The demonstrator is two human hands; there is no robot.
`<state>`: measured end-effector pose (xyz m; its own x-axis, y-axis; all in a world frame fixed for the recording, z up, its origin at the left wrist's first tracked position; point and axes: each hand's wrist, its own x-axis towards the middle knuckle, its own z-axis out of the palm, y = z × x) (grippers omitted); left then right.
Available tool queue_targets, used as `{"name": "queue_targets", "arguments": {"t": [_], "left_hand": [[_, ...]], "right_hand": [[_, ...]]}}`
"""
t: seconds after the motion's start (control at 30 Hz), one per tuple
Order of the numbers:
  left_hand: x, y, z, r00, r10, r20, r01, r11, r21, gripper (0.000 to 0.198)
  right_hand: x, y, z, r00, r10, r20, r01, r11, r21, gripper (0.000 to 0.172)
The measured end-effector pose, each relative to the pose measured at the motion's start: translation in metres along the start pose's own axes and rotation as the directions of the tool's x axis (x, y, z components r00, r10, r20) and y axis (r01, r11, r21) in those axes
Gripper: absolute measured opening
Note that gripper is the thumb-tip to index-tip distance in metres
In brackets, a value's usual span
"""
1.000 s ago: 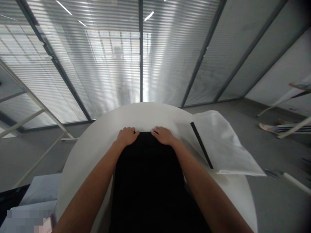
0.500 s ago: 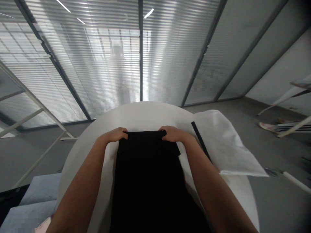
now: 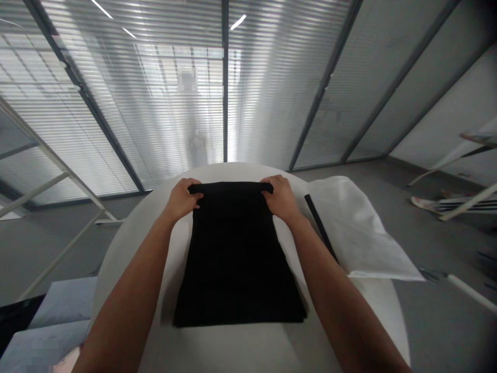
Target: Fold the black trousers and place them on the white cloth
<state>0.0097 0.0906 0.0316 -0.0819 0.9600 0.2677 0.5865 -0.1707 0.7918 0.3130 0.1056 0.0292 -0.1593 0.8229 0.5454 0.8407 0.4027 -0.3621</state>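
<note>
A folded black cloth (image 3: 238, 259), perhaps a garment, lies on the round white table (image 3: 217, 349) in front of me. My left hand (image 3: 184, 198) pinches its far left corner, thumb below and fingers over the edge. At the far right corner my right hand (image 3: 281, 197) grips the same edge in a like way. Between my hands the far edge looks straight and taut. The near edge rests on the table, layers lying flat on one another. What kind of garment it is, I cannot tell.
A white translucent bag (image 3: 361, 233) with a black strip (image 3: 321, 228) lies on the table's right side and overhangs the edge. Blue-grey cushions (image 3: 72, 300) sit at lower left. A white metal frame (image 3: 58, 160) stands at left. Glass partitions with blinds (image 3: 171, 119) rise behind.
Both hands have moved away from me toward the table's far side, drawing the black cloth along. Its near edge, formerly out of view below, now shows on the table.
</note>
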Motion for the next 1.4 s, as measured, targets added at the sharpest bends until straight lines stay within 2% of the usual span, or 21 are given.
{"name": "queue_targets", "arguments": {"t": [0.07, 0.1, 0.17, 0.27, 0.37, 0.47, 0.5, 0.53, 0.57, 0.63, 0.7, 0.8, 0.9, 0.97, 1.03, 1.1, 1.13, 1.3, 1.4], "left_hand": [[-0.001, 0.003, -0.003, 1.000, 0.016, -0.003, -0.016, 0.999, -0.050, 0.029], [-0.002, 0.005, -0.006, 0.999, 0.012, 0.040, -0.009, 0.998, -0.062, 0.029], [-0.004, 0.010, -0.016, 0.984, -0.001, 0.179, 0.013, 0.998, -0.067, 0.026], [-0.009, 0.020, -0.035, 0.912, -0.008, 0.410, 0.039, 0.997, -0.068, 0.024], [-0.016, 0.032, -0.052, 0.796, -0.021, 0.605, 0.059, 0.997, -0.044, 0.022], [-0.021, 0.039, -0.059, 0.680, -0.071, 0.730, 0.102, 0.995, 0.002, 0.022], [-0.021, 0.040, -0.059, 0.655, -0.102, 0.748, 0.113, 0.993, 0.036, 0.024], [-0.021, 0.040, -0.056, 0.640, -0.140, 0.755, 0.114, 0.990, 0.088, 0.026], [-0.021, 0.039, -0.052, 0.639, -0.186, 0.746, 0.100, 0.982, 0.160, 0.029], [-0.020, 0.036, -0.040, 0.682, -0.258, 0.684, 0.021, 0.942, 0.334, 0.034], [-0.019, 0.034, -0.024, 0.755, -0.254, 0.604, -0.109, 0.861, 0.498, 0.036], [-0.023, 0.035, 0.006, 0.835, -0.159, 0.527, -0.272, 0.713, 0.646, 0.038], [-0.034, 0.037, 0.041, 0.897, -0.095, 0.432, -0.286, 0.620, 0.730, 0.044], [-0.042, 0.035, 0.063, 0.901, -0.082, 0.426, -0.291, 0.615, 0.733, 0.046], [-0.048, 0.031, 0.080, 0.921, -0.051, 0.386, -0.280, 0.601, 0.749, 0.044], [-0.051, 0.026, 0.090, 0.933, -0.027, 0.359, -0.274, 0.593, 0.757, 0.043], [-0.051, 0.023, 0.092, 0.934, -0.019, 0.356, -0.277, 0.593, 0.756, 0.043], [-0.044, 0.016, 0.089, 0.915, -0.021, 0.402, -0.301, 0.628, 0.718, 0.047], [-0.036, 0.012, 0.082, 0.889, -0.065, 0.454, -0.292, 0.684, 0.668, 0.051]], "right_hand": [[0.001, -0.002, -0.004, 1.000, -0.003, -0.003, 0.003, 1.000, 0.020, 0.025], [0.001, -0.003, -0.008, 1.000, -0.001, 0.024, 0.000, 1.000, 0.027, 0.025], [0.002, -0.005, -0.017, 0.993, 0.001, 0.120, -0.005, 0.999, 0.038, 0.026], [0.000, -0.007, -0.036, 0.945, -0.034, 0.324, 0.004, 0.996, 0.091, 0.028], [-0.004, -0.009, -0.056, 0.846, -0.068, 0.529, -0.029, 0.984, 0.173, 0.030], [-0.008, -0.012, -0.070, 0.669, -0.106, 0.736, -0.104, 0.967, 0.234, 0.036], [-0.009, -0.014, -0.072, 0.613, -0.111, 0.782, -0.122, 0.965, 0.233, 0.037], [-0.010, -0.016, -0.072, 0.576, -0.103, 0.811, -0.128, 0.968, 0.214, 0.036], [-0.010, -0.019, -0.070, 0.566, -0.084, 0.820, -0.119, 0.976, 0.181, 0.035], [-0.010, -0.025, -0.062, 0.607, -0.033, 0.794, -0.067, 0.993, 0.093, 0.032], [-0.012, -0.032, -0.046, 0.655, -0.006, 0.756, -0.006, 1.000, 0.013, 0.033], [-0.018, -0.041, -0.016, 0.661, -0.035, 0.750, 0.078, 0.997, -0.022, 0.038], [-0.030, -0.051, 0.017, 0.671, -0.032, 0.741, 0.086, 0.996, -0.035, 0.047], [-0.038, -0.056, 0.036, 0.715, -0.014, 0.699, 0.104, 0.991, -0.087, 0.048], [-0.044, -0.059, 0.050, 0.792, 0.000, 0.610, 0.131, 0.976, -0.171, 0.044], [-0.048, -0.058, 0.060, 0.844, -0.010, 0.536, 0.150, 0.964, -0.219, 0.040], [-0.048, -0.057, 0.062, 0.855, -0.019, 0.518, 0.156, 0.962, -0.223, 0.039], [-0.044, -0.048, 0.062, 0.837, -0.037, 0.546, 0.160, 0.971, -0.180, 0.039], [-0.038, -0.039, 0.057, 0.811, -0.072, 0.581, 0.162, 0.981, -0.105, 0.044]]}}
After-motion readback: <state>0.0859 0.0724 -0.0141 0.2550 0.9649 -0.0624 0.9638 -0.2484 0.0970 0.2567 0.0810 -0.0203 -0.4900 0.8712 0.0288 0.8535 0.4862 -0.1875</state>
